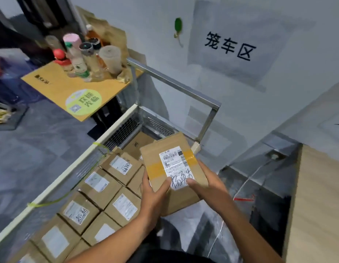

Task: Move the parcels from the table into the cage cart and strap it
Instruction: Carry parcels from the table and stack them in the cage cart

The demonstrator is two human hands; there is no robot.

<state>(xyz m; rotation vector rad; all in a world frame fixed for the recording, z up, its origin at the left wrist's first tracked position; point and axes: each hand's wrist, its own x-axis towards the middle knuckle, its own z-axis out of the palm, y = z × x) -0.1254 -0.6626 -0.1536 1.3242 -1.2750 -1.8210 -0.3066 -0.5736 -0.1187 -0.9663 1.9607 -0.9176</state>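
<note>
Two bare forearms reach in from the bottom edge. The left hand (pixel 155 192) and the right hand (pixel 208 185) grasp one flat parcel (pixel 163 149) between them, thumbs lying on its top face and fingers wrapped round its sides. The parcel hangs level, label up, over the near right part of the cage cart (pixel 70 173) and touches nothing below. The two-handed, flat hold looks meant to lower it squarely into a free spot beside the rows already loaded.

The parcel is dull brown cardboard, rectangular and shallow. A glossy band of yellow-tan tape crosses it, and a white printed label carries a barcode and bold black handwriting. In the cart, matching boxes (pixel 100 184) sit edge to edge in tight rows, labels upward, likely so they can be read and stacked evenly.

The cart has a cream-painted top rail, sides of fine wire mesh and a bright square-tube metal frame (pixel 174 83) at its far end. A thin yellow-green cord (pixel 54 201) trails along the mesh, knotted at the rail; whether it is the strap cannot be told. No strapping looks done yet.

Beyond the cart stands a yellow bench (pixel 56 86) crowded with bottles (pixel 77 59). A grey sign (pixel 229 46) with black characters hangs on the pale wall.
</note>
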